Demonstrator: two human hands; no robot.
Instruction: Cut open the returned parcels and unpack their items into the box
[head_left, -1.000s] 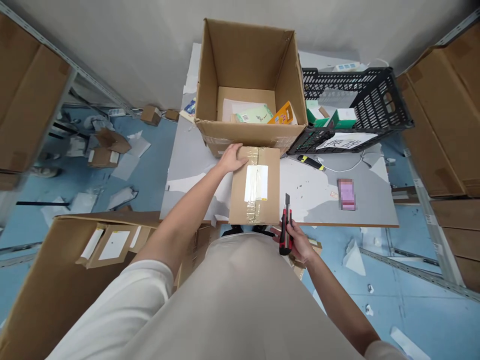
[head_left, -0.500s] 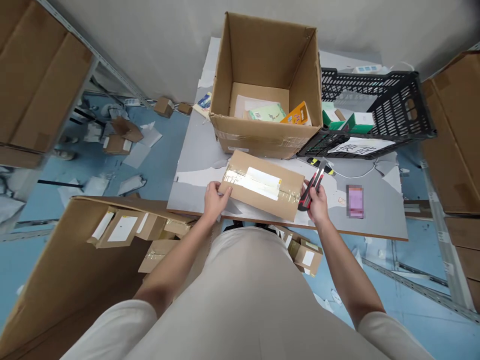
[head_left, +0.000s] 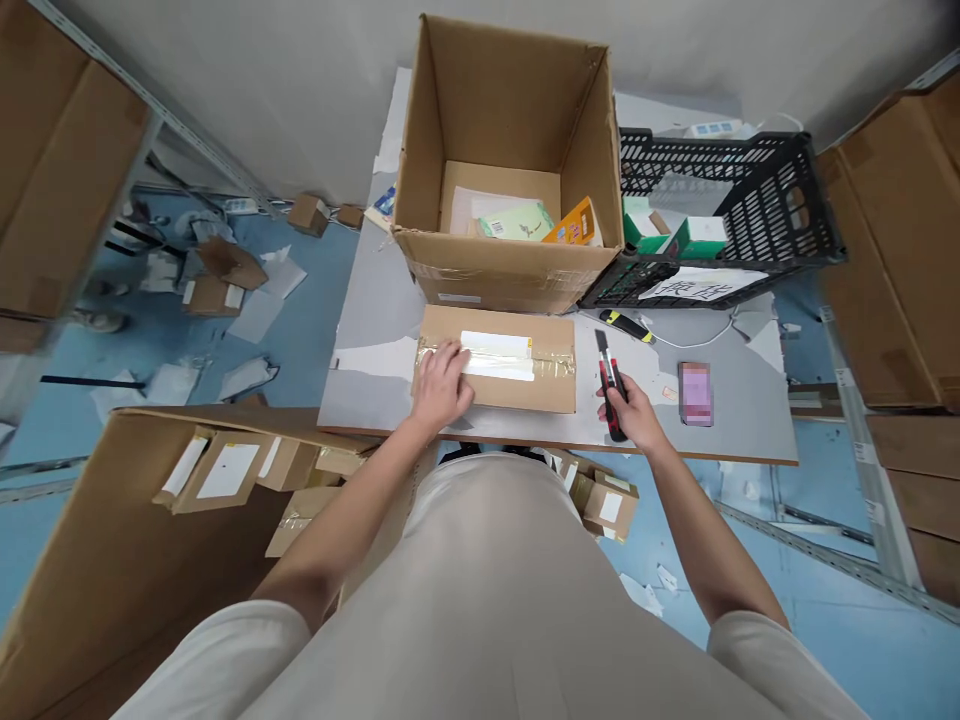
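Observation:
A taped cardboard box [head_left: 517, 395] with a white label lies flat on the table, its long side roughly along the front edge. My left hand [head_left: 441, 388] rests on top of its left end, fingers laid over the tape and the label's edge, not wrapped around the box. To the right of the box, my right hand [head_left: 634, 410] is closed around a red and black utility knife [head_left: 613, 392]. Its blade end points away from me, and the knife is apart from the box. Beyond the knife lies a yellow and black cutter [head_left: 627, 325].
Behind the box stands a large open carton [head_left: 510, 272] holding a few packets. A black plastic crate [head_left: 814, 235] with green and white boxes is beside it. A phone [head_left: 696, 394] lies right of my right hand. At lower left, a big carton [head_left: 97, 560] contains small boxes.
The box has gone from tilted and held at both ends to lying flat and straight. My left hand has moved onto its top; my right hand has drawn away with the knife.

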